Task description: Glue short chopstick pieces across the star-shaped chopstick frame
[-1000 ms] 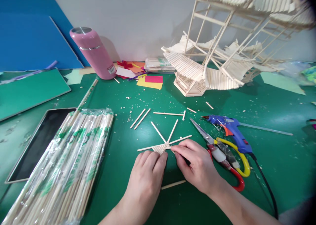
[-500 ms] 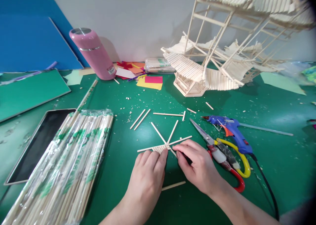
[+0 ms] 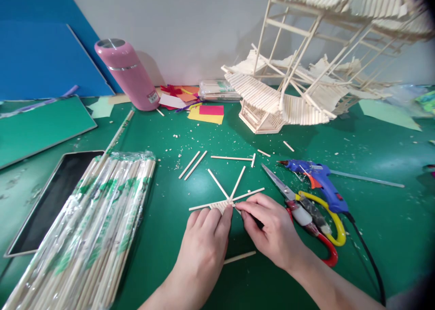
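Note:
A star-shaped frame of thin wooden sticks (image 3: 238, 176) lies on the green table, with short sticks set side by side in its lower left part. My left hand (image 3: 205, 242) is closed over that lower part, its fingertips pressing near the centre. Just right of the centre, my right hand (image 3: 272, 228) is closed, thumb and index finger together at the frame's lower right stick. The fingers hide much of the frame's near side. One loose stick (image 3: 239, 257) lies between my hands, nearer the table's front.
Scissors (image 3: 306, 210) and a blue glue gun (image 3: 317, 181) lie right of my right hand. Bagged sticks (image 3: 102, 219) cover a dark tablet (image 3: 50, 201) at left. A pink bottle (image 3: 132, 79) and a large stick model (image 3: 288, 92) stand behind, with loose sticks (image 3: 233, 157) in front.
My left fingertips have shifted slightly right towards the centre of the frame. My right fingertips have moved a little left, closer to them.

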A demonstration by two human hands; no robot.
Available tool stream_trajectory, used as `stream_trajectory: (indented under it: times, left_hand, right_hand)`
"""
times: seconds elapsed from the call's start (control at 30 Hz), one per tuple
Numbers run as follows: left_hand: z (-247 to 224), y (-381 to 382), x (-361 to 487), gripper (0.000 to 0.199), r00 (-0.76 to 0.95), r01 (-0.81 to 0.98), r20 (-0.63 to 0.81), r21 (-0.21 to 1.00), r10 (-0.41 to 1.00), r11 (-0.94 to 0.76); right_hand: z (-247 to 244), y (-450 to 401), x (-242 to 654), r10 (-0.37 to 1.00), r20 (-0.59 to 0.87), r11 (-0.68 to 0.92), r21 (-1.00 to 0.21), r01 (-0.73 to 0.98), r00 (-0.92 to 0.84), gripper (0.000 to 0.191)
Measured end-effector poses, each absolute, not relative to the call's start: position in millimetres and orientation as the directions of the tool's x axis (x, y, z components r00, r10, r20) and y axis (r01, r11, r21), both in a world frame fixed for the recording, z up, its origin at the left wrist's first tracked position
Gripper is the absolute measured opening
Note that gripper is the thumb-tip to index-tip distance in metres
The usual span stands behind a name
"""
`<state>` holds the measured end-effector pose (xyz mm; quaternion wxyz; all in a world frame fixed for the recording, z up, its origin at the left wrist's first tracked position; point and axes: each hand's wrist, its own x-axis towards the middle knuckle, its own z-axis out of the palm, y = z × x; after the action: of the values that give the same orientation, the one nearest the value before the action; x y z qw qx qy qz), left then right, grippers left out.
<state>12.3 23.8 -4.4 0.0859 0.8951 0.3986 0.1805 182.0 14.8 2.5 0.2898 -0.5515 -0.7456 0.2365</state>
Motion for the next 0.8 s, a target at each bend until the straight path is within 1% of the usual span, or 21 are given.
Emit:
stream_trajectory:
  times: [0.1,0.4,0.8]
  left_hand:
    - [-5.6,23.3,12.0,0.034,0.620,0.687,0.255,0.279,0.742,-0.671]
    - [-7.1,23.9,12.2,0.036,0.633,0.686,0.233,0.274,0.738,-0.674]
    - [-7.2,23.4,11.5,0.035,0.635,0.668,0.237,0.308,0.735,-0.677]
  right_hand:
    - [3.1,14.7,182.2,0.960,0.165,0.278,-0.668,0.690,-0.226,0.027]
    - [2.1,14.5,181.6,0.960,0.166,0.277,-0.649,0.709,-0.224,0.027]
    - [3.0,14.9,181.8,0.961,0.161,0.276,-0.654,0.705,-0.227,0.031]
